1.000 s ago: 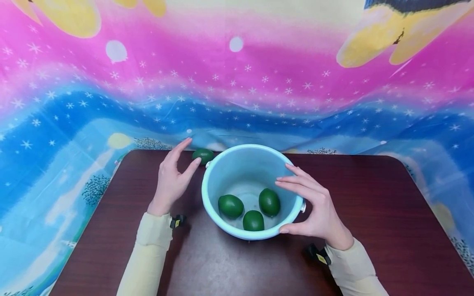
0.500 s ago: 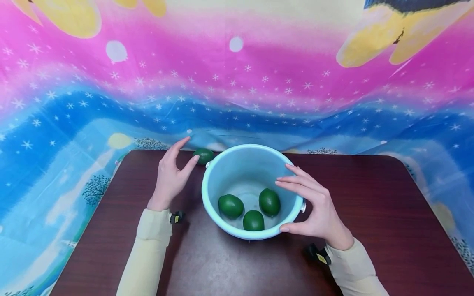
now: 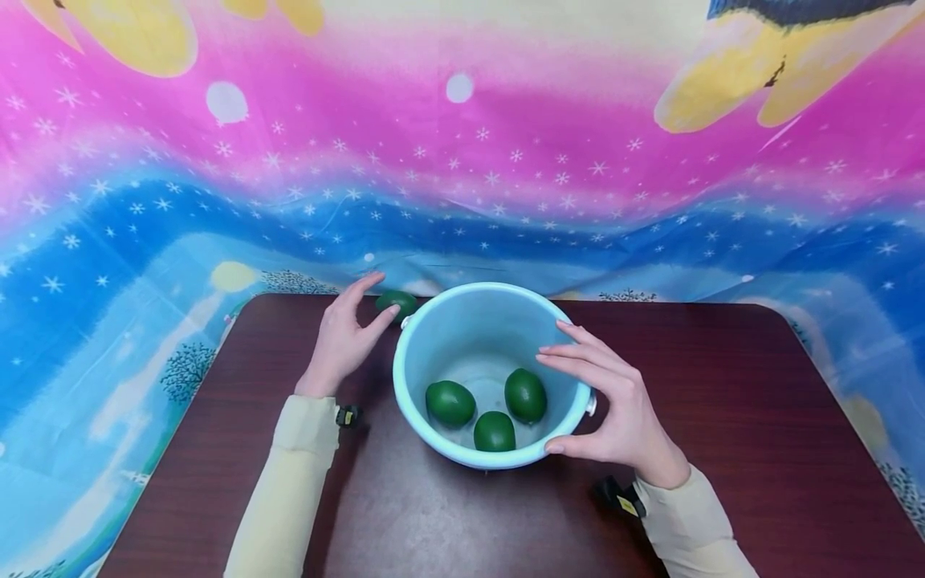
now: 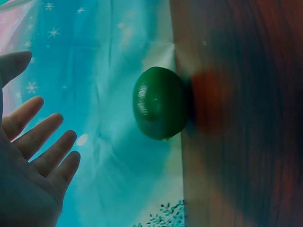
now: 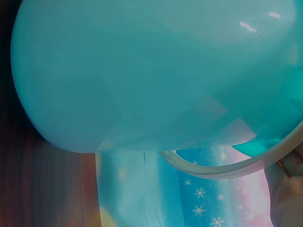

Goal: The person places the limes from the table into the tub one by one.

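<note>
In the head view a light blue bucket [image 3: 467, 456] stands on the table with its mouth up. Three green limes lie at its bottom: one on the left [image 3: 451, 403], one in front [image 3: 495, 432] and one on the right [image 3: 525, 396]. Another lime [image 4: 160, 103] sits outside, by the table's far edge, left of the bucket. My left hand [image 3: 342, 341] hovers close to that lime, thumb and fingers spread, with nothing held. My right hand [image 3: 614, 393] holds the bucket's right rim, with the fingers over the opening and the thumb on the near rim.
The dark wooden table [image 3: 708, 401] has its far edge against a patterned cloth [image 3: 462, 185] that hangs behind and at both sides. A pale carrying handle [image 5: 227, 169] hangs from the bucket in the right wrist view.
My left hand has shifted slightly forward and to the right, nearer the lime outside the bucket. The right hand, the bucket and the limes stay where they were.
</note>
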{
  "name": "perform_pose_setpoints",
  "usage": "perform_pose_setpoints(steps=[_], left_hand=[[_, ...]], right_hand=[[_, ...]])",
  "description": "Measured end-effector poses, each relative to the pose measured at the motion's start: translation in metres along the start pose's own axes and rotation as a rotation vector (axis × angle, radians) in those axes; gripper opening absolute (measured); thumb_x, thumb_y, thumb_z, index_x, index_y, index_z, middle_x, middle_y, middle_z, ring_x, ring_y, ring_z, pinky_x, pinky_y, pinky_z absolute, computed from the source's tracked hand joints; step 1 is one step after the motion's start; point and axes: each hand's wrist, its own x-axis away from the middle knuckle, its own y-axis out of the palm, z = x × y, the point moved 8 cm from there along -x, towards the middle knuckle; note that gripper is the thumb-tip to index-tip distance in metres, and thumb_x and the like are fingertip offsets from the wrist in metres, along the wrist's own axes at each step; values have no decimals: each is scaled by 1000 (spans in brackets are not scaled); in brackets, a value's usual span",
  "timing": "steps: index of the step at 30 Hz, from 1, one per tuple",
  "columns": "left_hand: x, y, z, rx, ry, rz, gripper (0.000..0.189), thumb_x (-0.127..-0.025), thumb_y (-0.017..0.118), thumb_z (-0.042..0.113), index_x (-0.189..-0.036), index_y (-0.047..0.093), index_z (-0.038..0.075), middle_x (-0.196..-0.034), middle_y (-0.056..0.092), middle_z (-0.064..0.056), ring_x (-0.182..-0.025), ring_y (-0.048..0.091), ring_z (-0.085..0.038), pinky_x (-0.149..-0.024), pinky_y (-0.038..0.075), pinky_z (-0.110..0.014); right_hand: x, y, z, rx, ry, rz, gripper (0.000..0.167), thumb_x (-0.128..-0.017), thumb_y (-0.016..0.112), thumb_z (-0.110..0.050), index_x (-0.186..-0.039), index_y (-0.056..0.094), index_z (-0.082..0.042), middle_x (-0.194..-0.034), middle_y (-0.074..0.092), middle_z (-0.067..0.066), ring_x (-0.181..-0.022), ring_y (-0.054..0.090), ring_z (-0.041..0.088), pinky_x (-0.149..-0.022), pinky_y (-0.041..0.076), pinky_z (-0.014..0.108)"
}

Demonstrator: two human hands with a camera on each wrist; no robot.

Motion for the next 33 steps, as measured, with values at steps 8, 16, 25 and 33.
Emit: perform_pose_setpoints(steps=[8,16,25,33], left_hand=[[-6,18,-15,-19,-32,-61,60,-94,76,36,-146,56,12,-148,54,-8,-138,46,-28,-110,37,-53],[-9,37,-31,-99,-119,-161,64,-92,76,32,-149,53,12,-156,43,-12,-144,36,-35,-112,32,-58],[-14,45,-37,-193,-140,-235,67,-92,76,29,-150,50,10,-158,38,-16,-145,31,-39,-112,32,-58],[-12,49,-45,-245,-176,-300,68,-93,75,31,-152,48,9,-159,36,-17,-145,32,-38,-112,33,-57]], right_hand=[[0,0,0,0,1,0,75,-80,80,-61,-120,73,1,-115,70,19,-130,47,51,-113,38,39],[0,0,1,0,5,-4,76,-80,80,-62,-119,73,2,-115,70,19,-130,47,50,-112,39,37],[0,0,0,0,-2,0,76,-80,80,-61,-119,72,3,-115,70,19,-129,48,51,-112,38,38],[0,0,1,-2,4,-2,75,-80,80,-61,-121,73,0,-115,70,19,-130,47,50,-113,37,39]])
